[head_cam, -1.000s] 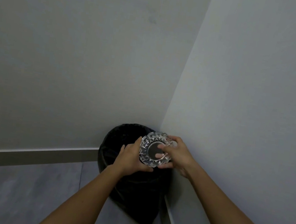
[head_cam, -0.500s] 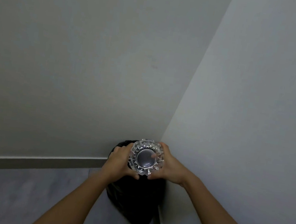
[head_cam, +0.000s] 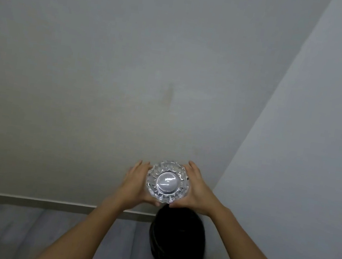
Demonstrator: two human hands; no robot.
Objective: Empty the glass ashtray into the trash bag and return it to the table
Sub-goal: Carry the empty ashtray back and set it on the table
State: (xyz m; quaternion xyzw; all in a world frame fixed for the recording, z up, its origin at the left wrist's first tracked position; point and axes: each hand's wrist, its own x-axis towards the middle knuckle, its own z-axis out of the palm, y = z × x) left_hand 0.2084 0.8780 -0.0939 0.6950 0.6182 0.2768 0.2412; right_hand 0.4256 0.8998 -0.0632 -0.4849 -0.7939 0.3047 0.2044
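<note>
While both hands press in from opposite sides, the round, clear cut-glass ashtray [head_cam: 167, 182] is held in the air between them, its flat circular face turned toward the camera and its faceted rim ringing that face like a star. Being round, it shows no long axis; whether the face toward the camera is the base or the bowl cannot be told. The left hand [head_cam: 135, 185] cups the ashtray's left edge with fingers spread upward along the rim and thumb underneath, and the right hand [head_cam: 197, 192] mirrors it on the right edge, so each hand is closed against the glass. Directly below the hands, slightly toward the right wrist, stands the black plastic trash bag [head_cam: 177, 241], tucked into the corner where two pale grey walls [head_cam: 108, 64] meet. Under the left forearm runs a light skirting strip [head_cam: 22, 199] and the grey floor [head_cam: 6, 231].
</note>
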